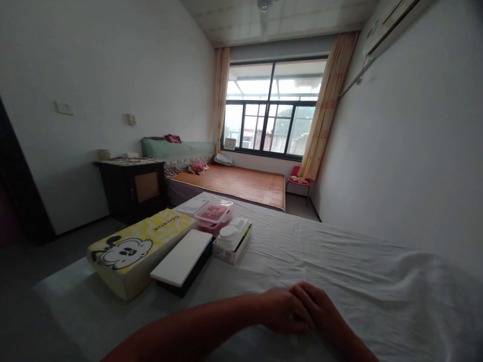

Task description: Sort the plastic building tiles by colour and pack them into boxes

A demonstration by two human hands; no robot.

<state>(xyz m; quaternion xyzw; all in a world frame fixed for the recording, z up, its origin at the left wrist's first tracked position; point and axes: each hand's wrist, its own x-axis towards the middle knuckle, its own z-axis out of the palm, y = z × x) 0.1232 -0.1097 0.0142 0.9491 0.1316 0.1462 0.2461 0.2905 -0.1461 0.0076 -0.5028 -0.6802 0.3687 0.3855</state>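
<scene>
My left hand [281, 312] reaches in from the lower left and meets my right hand [315, 304] low in the view, just above the white sheet [294, 251]. The two hands touch, folded together with their fingers curled, and no object shows in them. Part of the right hand's fingers is hidden by the left. Ahead and to the left stand a yellow BOBDOG box [151, 241] with a cartoon dog, a slim box [184, 256] with a white top and dark sides, a small open box [228, 251] holding white parts, and a clear plastic container [215, 211] with pink contents.
Behind the sheet-covered surface is a bed with a brown mat [237, 183]. A dark cabinet [121, 188] stands at the left and a pink chair [298, 176] below the curtain [324, 120]. White walls flank both sides; a window [269, 105] is at the back.
</scene>
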